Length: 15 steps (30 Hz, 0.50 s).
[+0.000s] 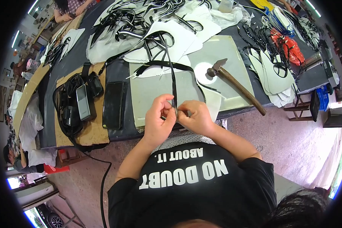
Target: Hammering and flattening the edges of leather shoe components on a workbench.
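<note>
Near the front edge of the table, my left hand (159, 119) and my right hand (197, 118) meet, fingertips pinched on a narrow black strap (174, 83). The strap runs from between my fingers up to a pile of white sole-shaped sheets (155, 36) with black straps attached. Its end between my fingers is mostly hidden. Under and beyond my hands lies a pale grey-green board (231, 51). On it, right of my hands, a hammer (237, 84) with a wooden handle rests, its handle end jutting past the table edge. Another wider black strap (163, 65) curves across the board.
To my left, a black phone (113, 104) and a grey power bank (83, 102) with cables lie by cardboard (64, 79). More white soles with straps (269, 78) and a red plastic bag (288, 49) lie right. A person (73, 8) sits across the table.
</note>
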Available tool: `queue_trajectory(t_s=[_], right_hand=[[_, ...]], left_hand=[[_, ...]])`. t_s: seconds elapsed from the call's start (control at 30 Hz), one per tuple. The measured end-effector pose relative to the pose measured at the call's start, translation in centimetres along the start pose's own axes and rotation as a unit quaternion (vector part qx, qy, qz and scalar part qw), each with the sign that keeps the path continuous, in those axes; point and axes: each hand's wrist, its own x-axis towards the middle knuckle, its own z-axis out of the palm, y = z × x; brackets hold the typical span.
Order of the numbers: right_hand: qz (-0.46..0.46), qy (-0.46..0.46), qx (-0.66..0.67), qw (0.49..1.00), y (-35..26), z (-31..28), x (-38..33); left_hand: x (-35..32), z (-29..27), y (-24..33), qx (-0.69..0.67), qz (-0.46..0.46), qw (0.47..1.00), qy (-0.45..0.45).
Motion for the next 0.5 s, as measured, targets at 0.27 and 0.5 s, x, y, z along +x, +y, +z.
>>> queue_trajectory(t_s=[0.27,0.5], right_hand=[[-0.027,-0.044,-0.018,0.999,0.2,-0.5,0.1],[-0.118,-0.024,-0.118,0.986,0.1,-0.6,0.7]], left_hand=[[-0.1,-0.4,0.4,0.010,-0.031,0.999,-0.016],[-0.1,-0.3,0.4,0.105,0.018,0.994,-0.038]])
